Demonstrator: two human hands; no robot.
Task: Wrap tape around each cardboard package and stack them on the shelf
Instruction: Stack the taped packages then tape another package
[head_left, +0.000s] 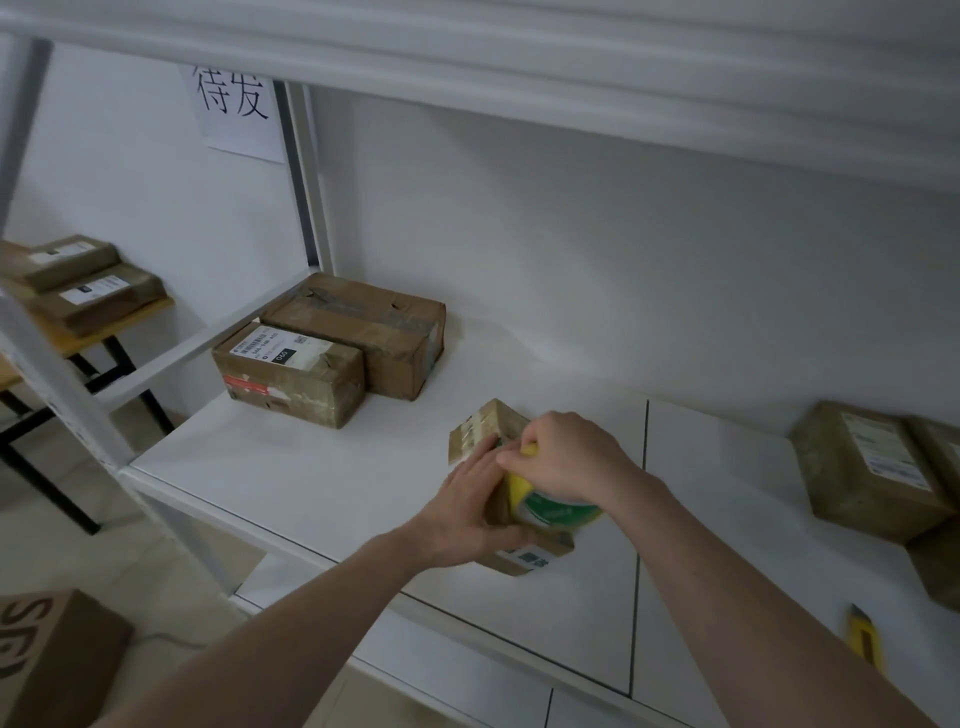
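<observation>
Left hand (470, 506) steadies the small package (485, 431) mid-shelf (291, 467), right grip (563, 457) clamped on the tape roll (556, 512); two taped boxes (358, 332) wait back-left, more remain.

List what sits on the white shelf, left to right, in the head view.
labelled package → large plain package → package being taped → tape roll → yellow box cutter → packages at the right end.
</observation>
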